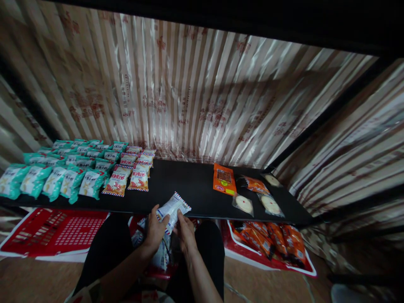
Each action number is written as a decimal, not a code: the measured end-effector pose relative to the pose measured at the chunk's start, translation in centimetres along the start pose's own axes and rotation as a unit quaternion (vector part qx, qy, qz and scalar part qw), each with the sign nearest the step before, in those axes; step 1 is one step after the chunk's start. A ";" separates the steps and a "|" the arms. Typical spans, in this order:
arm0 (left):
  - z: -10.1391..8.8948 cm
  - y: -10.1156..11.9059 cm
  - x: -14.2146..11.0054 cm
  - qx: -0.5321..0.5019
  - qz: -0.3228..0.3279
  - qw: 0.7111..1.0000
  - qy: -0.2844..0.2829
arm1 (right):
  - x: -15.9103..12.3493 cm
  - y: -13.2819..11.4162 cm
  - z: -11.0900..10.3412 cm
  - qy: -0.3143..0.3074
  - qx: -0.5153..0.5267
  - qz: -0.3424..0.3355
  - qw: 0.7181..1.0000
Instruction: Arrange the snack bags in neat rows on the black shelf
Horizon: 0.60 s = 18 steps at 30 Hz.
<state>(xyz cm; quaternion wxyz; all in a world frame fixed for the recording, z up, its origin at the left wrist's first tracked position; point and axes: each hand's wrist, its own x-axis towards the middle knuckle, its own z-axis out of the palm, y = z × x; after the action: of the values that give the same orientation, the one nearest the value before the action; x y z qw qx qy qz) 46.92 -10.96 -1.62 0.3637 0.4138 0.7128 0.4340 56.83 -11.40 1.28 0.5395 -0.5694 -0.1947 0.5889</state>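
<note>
Between my hands is a snack bag (173,211) with its pale back side up and striped ends, held tilted at the front edge of the black shelf (186,181). My left hand (156,227) grips its left side, the thumb on top. On the right side, my right hand (185,229) pinches it, thumb on the wrapper. Left of them on the shelf stand orange-and-white snack bags (139,176) with similar striped ends, in two rows. Beside these are several rows of teal snack bags (91,183).
On the shelf's right lie an orange packet (224,179), another orange packet (255,185) and round pale items in clear wrap (243,203). Below are a red basket (82,229), a basket of orange packets (277,240) and more bags (162,252) between my legs. A black beam (202,12) runs overhead.
</note>
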 end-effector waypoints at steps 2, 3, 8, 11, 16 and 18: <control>0.0 0.0 -0.1 0.008 0.008 1.000 0.001 | 0.0 -0.1 0.0 0.004 0.034 0.032 0.999; 0.0 0.0 -0.2 0.014 0.014 1.000 0.003 | -0.1 -0.1 0.1 0.008 0.048 0.049 0.998; -0.2 -0.4 -0.5 0.041 0.051 0.998 0.019 | 0.0 0.0 0.1 0.025 0.050 0.046 0.997; -0.3 -0.6 -0.6 0.075 0.099 0.991 0.053 | 0.2 0.2 0.1 0.022 0.044 0.032 0.998; -0.5 -0.3 -1.0 0.153 0.193 0.967 0.072 | 0.5 0.6 -0.1 0.016 0.037 0.020 0.999; -0.7 0.1 -1.4 0.177 0.236 0.954 0.053 | 0.6 0.8 -0.2 0.010 0.037 0.015 0.999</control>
<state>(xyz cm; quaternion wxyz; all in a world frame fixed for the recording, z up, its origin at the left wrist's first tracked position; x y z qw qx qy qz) 46.90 -12.40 -1.10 0.1334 0.6048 0.6784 0.3954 56.79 -11.26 0.29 0.5535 -0.5575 -0.1587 0.5981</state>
